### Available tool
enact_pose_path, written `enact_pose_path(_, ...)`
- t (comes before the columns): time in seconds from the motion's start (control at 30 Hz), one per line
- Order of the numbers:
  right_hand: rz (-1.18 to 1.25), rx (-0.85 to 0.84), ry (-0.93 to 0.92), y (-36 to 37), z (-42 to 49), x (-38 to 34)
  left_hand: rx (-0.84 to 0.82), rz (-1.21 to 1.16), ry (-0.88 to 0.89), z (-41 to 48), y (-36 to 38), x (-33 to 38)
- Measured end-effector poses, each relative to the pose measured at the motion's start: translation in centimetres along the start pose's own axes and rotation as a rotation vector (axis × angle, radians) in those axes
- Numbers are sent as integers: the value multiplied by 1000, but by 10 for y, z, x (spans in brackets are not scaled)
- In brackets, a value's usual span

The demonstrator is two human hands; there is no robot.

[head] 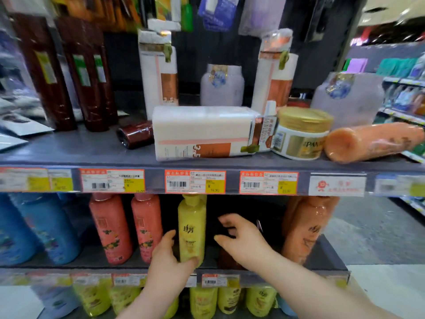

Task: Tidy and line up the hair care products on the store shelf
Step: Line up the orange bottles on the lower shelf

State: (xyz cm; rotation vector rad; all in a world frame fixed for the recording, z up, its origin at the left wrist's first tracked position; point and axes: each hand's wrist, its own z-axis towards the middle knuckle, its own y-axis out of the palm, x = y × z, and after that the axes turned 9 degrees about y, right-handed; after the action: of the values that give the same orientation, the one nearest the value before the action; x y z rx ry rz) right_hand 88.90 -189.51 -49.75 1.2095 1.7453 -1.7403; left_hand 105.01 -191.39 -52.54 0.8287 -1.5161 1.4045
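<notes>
Lowest in frame, the left hand (170,256) grips the base of one upright yellow bottle (192,226) on the middle shelf (92,264), with the thumb on its left side and the fingers curled round the bottom. The right hand (243,240) is just right of it, fingers spread and loosely bent, holding nothing. Two pink bottles (110,229) stand left of the yellow one. On the upper shelf (92,155) are two upright white boxes (158,72), one flat white box (202,130) marked "3.5", one gold-lidded jar (301,137) reading "PAN", and one orange bottle (372,141) on its side. The centre price tag (195,181) reads 16.90.
</notes>
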Motion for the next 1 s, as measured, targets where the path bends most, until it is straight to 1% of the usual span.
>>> enact_pose_path(0.17,-79,15,-75,-26,-47,-39,-87,99,55,-24,-30,43)
enact_pose_path(0.37,-154,-9,-91,-61,-104,-82,-210,155,157,-58,-56,102)
enact_pose_path(0.5,-183,6,-78,-92,-135,-105,-229,211,272,-73,-66,142)
enact_pose_path(0.6,-200,57,-69,-120,-153,-116,-244,205,352,-77,-67,176)
enact_pose_path(0.8,-248,193,-5,-187,-175,-115,-259,220,535,-78,-49,244)
enact_pose_path(0.9,-283,216,13,-223,-180,-105,-291,251,597,-77,-26,272)
enact_pose_path(1.0,-362,229,8,-260,-174,-88,-329,341,686,-72,2,294)
